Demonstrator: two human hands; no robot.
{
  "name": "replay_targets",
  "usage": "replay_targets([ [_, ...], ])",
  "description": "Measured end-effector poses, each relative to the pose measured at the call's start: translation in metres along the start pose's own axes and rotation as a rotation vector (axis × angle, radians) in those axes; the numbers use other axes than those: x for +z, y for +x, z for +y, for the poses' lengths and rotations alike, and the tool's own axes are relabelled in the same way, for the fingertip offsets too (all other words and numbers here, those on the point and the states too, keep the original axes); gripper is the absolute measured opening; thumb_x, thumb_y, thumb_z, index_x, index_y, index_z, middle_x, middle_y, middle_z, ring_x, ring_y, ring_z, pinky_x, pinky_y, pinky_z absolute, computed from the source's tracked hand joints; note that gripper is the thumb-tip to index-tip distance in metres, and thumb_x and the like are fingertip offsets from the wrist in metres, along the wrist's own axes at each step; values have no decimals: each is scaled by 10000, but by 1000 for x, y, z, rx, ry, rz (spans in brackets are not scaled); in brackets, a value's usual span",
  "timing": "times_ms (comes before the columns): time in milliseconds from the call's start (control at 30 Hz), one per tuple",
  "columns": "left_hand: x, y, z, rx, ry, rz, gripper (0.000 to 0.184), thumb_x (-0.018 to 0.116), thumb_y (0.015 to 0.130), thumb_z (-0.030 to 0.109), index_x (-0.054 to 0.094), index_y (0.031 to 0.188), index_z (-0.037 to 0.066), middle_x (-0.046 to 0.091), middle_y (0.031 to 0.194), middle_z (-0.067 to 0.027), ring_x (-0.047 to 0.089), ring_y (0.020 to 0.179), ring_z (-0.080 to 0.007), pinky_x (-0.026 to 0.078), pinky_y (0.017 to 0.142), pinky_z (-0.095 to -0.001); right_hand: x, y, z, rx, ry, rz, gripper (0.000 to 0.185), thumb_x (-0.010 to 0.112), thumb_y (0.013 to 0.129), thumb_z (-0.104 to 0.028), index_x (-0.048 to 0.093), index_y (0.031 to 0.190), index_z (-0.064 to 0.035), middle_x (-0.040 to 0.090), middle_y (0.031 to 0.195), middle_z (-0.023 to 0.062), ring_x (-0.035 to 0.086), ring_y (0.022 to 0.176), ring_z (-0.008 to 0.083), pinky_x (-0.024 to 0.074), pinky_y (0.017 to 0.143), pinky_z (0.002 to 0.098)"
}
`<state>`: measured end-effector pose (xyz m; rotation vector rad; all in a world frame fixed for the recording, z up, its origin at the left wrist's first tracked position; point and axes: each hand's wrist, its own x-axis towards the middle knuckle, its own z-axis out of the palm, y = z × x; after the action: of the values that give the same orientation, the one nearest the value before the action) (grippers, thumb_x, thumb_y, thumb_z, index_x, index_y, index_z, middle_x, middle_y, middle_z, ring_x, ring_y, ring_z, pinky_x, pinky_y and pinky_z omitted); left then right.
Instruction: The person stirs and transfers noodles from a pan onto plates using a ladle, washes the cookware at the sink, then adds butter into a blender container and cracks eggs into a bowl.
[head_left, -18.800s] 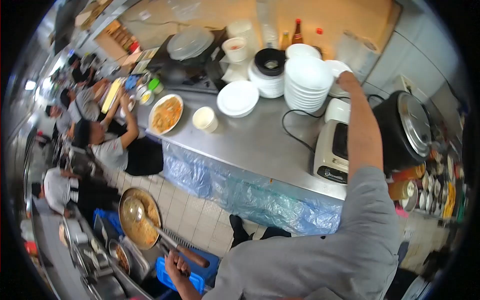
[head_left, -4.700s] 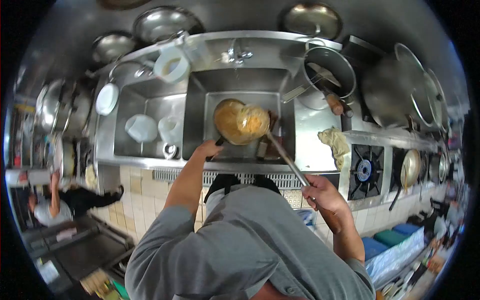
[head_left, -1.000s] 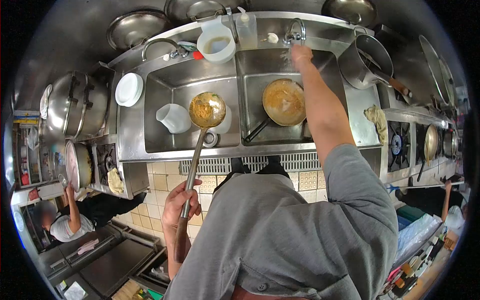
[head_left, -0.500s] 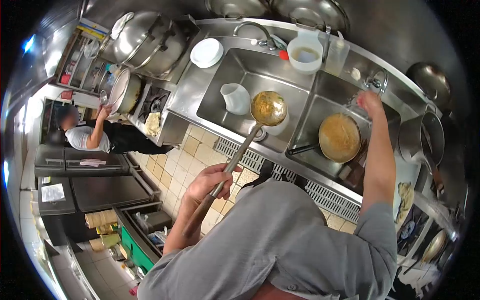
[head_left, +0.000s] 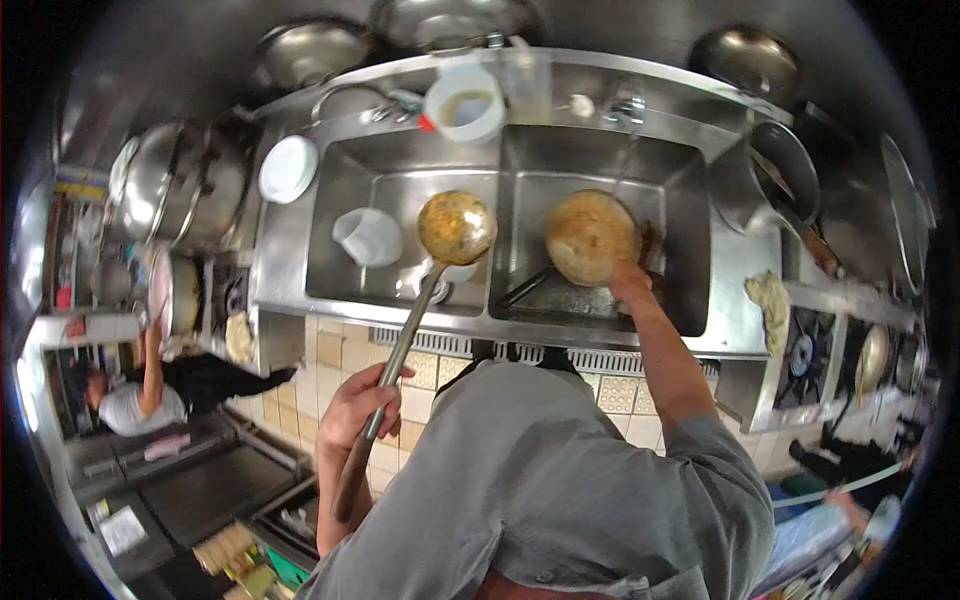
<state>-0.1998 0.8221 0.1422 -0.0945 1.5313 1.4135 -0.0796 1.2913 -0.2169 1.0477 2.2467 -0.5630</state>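
Leaving the tap (head_left: 625,105) untended, I now have the right hand (head_left: 630,284) at the pan (head_left: 590,235), too blurred to tell its grasp; the left hand (head_left: 358,408) has fingers clenched around the ladle (head_left: 408,334), its bowl left of the pan.

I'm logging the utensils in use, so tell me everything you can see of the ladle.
The ladle has a round, shiny metal bowl, a long, straight metal shaft and a brown, wood-like grip. Orange-yellow food bits lie in the bowl. It is held at a slant, bowl away from the person, over the left basin near the divider. The left hand grasps it about where shaft meets grip.
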Motion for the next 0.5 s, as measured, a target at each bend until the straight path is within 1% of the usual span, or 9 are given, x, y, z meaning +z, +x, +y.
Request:
replay_targets([
  [67,6,1,9,-20,84,10,423,535,949,108,531,1310,-112,537,614,-53,506,456,-149,489,509,-312,-27,-27,2,-244,147,68,333,567,945,-321,752,1108,-97,764,1029,166,736,934,318,544,809,469],
  [133,0,6,6,20,218,7,453,555,927,126,533,1312,-111,536,587,-56,515,443,-161,493,501,-322,-6,5,23,-479,518,-40,327,561,937,-305,754,1113,-109,765,1023,155,733,916,291,559,821,452],
  [167,-18,12,-1,14,174,10,475,576,934,149,518,1327,-111,530,570,-63,499,413,-168,487,474,-334,-20,-5,22,-616,248,167,327,586,921,-310,755,1108,-101,765,1037,151,734,935,319,571,838,444],
  [200,-28,12,-4,84,157,-71,495,591,947,175,503,1336,-117,539,587,-71,485,390,-168,477,444,-346,-62,-68,3,-353,210,310,364,628,900,-342,756,1096,-64,760,1057,164,730,978,346,571,872,450],
  [233,-33,11,-2,101,118,-90,496,611,955,198,503,1336,-102,534,601,-69,479,384,-170,457,423,-344,-104,-108,-10,-181,185,160,423,649,894,-386,754,1091,-27,750,1087,194,725,1027,359,562,905,475],
  [267,-19,-14,19,129,417,-43,713,713,918,564,581,1351,14,621,1065,-171,594,729,-218,545,609,-312,-125,-139,-16,-120,189,212,449,636,916,-409,758,1049,1,750,1072,209,727,1029,360,564,905,477],
  [300,-43,-5,-27,716,384,-58,440,672,990,263,582,1260,-73,569,752,-48,517,578,-136,420,500,-274,-138,-157,-13,-86,210,237,449,636,916,-409,758,1049,1,750,1072,209,727,1029,360,564,905,477],
  [367,-38,-6,11,197,42,-159,369,646,997,208,603,1249,-57,570,795,-67,514,582,-125,395,494,-286,-152,-187,-9,-157,234,232,410,622,943,-351,747,1104,4,743,1162,175,710,1088,357,554,932,475],
  [500,-60,11,9,161,-63,-496,363,671,976,162,616,1281,-26,596,895,-111,533,604,-150,404,490,-314,-165,-218,2,-122,288,283,390,652,935,-342,751,1074,9,753,1114,183,723,1039,365,562,909,460],
])
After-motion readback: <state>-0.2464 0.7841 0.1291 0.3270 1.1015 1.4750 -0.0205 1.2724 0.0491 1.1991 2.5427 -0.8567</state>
